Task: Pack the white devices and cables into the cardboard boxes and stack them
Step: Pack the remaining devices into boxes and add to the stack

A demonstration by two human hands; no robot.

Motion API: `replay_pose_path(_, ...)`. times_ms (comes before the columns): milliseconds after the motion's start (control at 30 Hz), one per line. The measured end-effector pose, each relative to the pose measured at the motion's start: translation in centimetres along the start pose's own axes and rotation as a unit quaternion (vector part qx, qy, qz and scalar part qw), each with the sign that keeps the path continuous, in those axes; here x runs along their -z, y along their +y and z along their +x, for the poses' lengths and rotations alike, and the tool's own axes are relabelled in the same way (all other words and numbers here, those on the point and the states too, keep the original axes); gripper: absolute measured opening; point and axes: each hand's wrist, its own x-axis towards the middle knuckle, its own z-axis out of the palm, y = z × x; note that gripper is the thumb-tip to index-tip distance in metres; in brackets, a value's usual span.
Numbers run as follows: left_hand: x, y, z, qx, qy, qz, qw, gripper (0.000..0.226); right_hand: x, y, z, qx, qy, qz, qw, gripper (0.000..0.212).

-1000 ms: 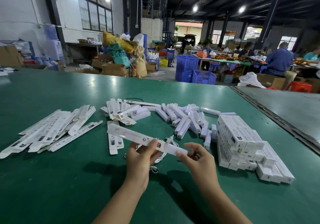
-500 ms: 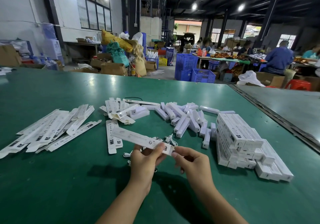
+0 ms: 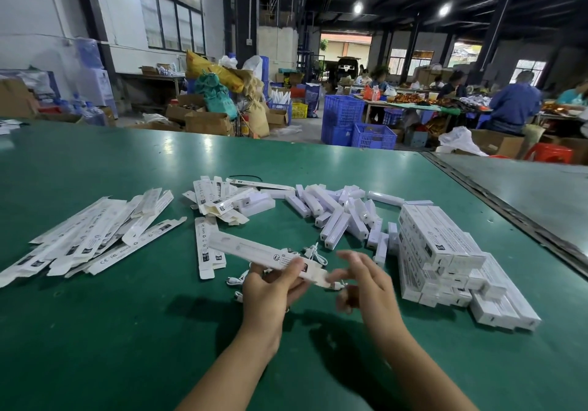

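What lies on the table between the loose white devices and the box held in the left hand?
In the head view, a coiled white cable lies there on the green table, just beyond the box.

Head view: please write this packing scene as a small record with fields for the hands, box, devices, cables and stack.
held: left hand grips a long white box near one end
other hand: right hand blurred, fingers loose, beside that box end, holding nothing
unfolded: flat boxes piled at left
devices: loose white devices in the middle
cables: white cables on the table, by the held box
done: packed boxes stacked at right
surface: green table
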Motion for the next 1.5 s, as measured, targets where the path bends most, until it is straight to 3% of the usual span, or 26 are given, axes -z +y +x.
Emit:
replay_pose_path(67, 0.2, 0.2, 0.2, 0.003, 0.019, -0.018, 1.0, 0.025, 1.5, 0.7, 0.7, 0.031, 0.059, -0.269, 0.961, 0.02)
replay_pose_path(100, 0.3, 0.3, 0.3, 0.005, 0.023, -0.024, 0.999, 0.026, 2.2, 1.3, 0.9, 0.026, 0.039, -0.384, 0.922, 0.026)
replay_pose_path(167, 0.5, 0.5, 0.4, 0.007, 0.025, -0.026, 0.999, 0.025, 2.9, 2.1, 1.3, 0.008, -0.027, -0.485, 0.874, 0.032)
replay_pose_path(300, 0.7, 0.5, 0.4, 0.007, 0.022, -0.033, 0.999, 0.024, 2.5, 2.1, 1.6, 0.037, -0.045, -0.469, 0.881, 0.017)
replay_pose_path(533, 0.6, 0.5, 0.4, 0.007, 0.016, -0.021, 1.0, 0.019, 1.9, 1.3, 1.0, 0.075, -0.045, -0.447, 0.89, 0.017)
replay_pose_path(667, 0.5, 0.4, 0.4, 0.013, 0.016, -0.016, 1.0, 0.02, 1.7, 1.2, 0.7, 0.063, -0.046, -0.441, 0.894, 0.033)
replay_pose_path(967, 0.7, 0.4, 0.5, 0.025, 0.012, -0.01, 1.0, 0.022, 2.4, 0.8, 1.1, 0.059, -0.109, -0.478, 0.869, 0.024)
replay_pose_path(1200, 0.8, 0.3, 0.5, 0.034, 0.013, -0.002, 0.999, 0.025, 3.2, 0.7, 1.1, 0.088, -0.162, -0.476, 0.86, 0.043)
replay_pose_path(1400, 0.9, 0.2, 0.6, 0.037, 0.007, 0.002, 0.999, 0.025, 3.2, -0.1, 0.9, 0.104, -0.226, -0.454, 0.856, 0.029)
replay_pose_path(1500, 1.0, 0.2, 0.7, 0.039, 0.006, 0.003, 0.999, 0.025, 3.1, 0.1, 0.8, 0.095, -0.216, -0.44, 0.867, 0.023)
